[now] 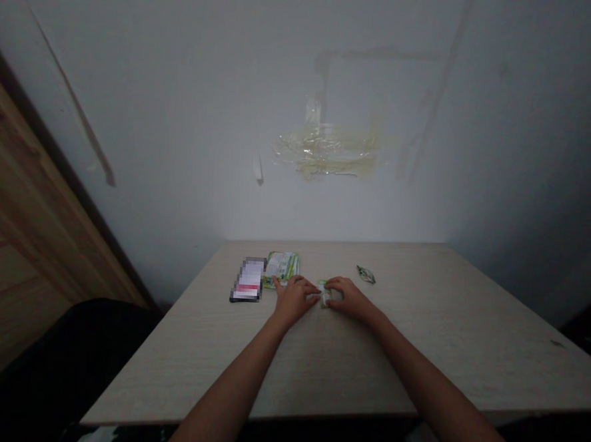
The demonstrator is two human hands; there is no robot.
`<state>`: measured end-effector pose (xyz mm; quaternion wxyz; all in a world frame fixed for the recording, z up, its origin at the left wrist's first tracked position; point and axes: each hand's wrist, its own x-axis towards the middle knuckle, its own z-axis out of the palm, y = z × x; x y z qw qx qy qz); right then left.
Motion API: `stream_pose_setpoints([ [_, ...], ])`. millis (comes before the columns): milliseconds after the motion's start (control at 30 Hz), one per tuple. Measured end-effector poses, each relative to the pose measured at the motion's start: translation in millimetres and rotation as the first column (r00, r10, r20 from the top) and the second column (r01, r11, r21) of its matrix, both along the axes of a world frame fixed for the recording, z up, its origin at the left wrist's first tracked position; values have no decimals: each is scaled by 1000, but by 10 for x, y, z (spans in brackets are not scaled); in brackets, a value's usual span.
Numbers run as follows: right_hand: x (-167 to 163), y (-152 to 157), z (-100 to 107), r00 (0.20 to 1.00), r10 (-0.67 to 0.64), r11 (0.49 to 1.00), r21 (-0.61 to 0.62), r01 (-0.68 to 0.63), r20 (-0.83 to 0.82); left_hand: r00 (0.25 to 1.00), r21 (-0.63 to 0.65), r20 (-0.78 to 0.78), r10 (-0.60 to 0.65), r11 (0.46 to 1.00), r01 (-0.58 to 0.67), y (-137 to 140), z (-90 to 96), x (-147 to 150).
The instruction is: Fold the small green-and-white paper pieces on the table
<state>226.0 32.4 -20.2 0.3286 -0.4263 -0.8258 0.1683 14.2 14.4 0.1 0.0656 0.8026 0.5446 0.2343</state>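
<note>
A small green-and-white packet (324,295) lies between my two hands, low over the tabletop or on it. My right hand (353,299) is curled at its right side, with thumb and fingertips gripping that edge. My left hand (295,299) has its fingers spread, one stretched out to the left. Its foremost fingertips meet the packet's left edge. Just beyond the left hand lies a larger green-and-white packet (283,264), partly covered by the fingers. A small dark-green crumpled wrapper (366,275) rests to the right, behind my right hand and apart from it.
Left of the larger packet is a phone (248,281) with a lit, pixelated screen. The pale wooden table (450,310) meets a wall with peeling clear tape (330,146). A dark chair-like shape (102,349) and wooden panelling (21,197) stand at left.
</note>
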Motion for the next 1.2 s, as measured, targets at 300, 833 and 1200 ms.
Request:
stream_pose_setpoints([
  [300,63,6,-27,997,72,997,-6,-72,7,1000,-8,10,-5,1000,5,-8,13,-7],
  [833,97,-5,2,993,6,997,-71,-14,-118,1000,-31,23,-16,999,17,-72,78,14],
  [1200,35,25,-67,993,-114,993,15,115,-14,999,-70,40,-6,998,9,-56,80,16],
])
